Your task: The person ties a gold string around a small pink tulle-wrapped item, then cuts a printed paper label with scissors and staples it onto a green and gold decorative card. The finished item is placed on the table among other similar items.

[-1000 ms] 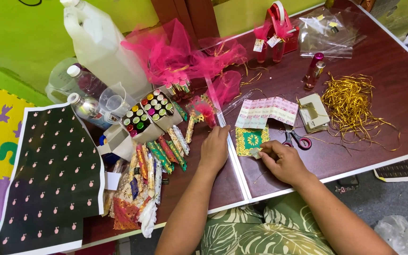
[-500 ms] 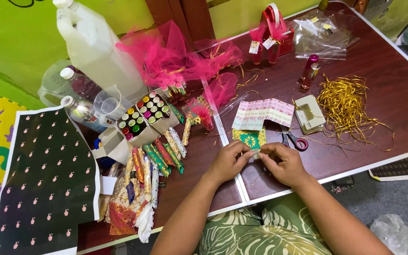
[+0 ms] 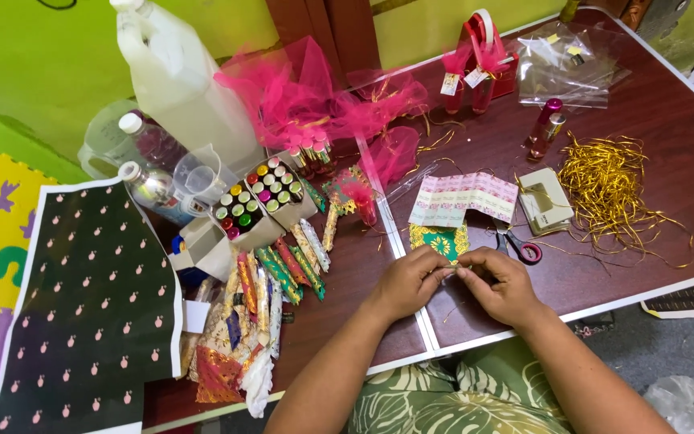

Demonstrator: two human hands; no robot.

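Bare dark-brown wooden table point(image 3: 604, 273) lies open to the right of the right hand point(image 3: 498, 283), toward the near edge. Just beyond it, red-handled scissors point(image 3: 518, 246) and a beige stapler point(image 3: 546, 201) block the way forward, with a tangle of gold metallic strands point(image 3: 612, 189) spread farther right. Ahead of both hands a green-and-gold patterned square point(image 3: 438, 239) lies close. Left of the left hand point(image 3: 405, 281) a bare strip runs up to a fan of bright foil sachets point(image 3: 279, 269).

White tags point(image 3: 461, 80) hang on red bags point(image 3: 483, 50).
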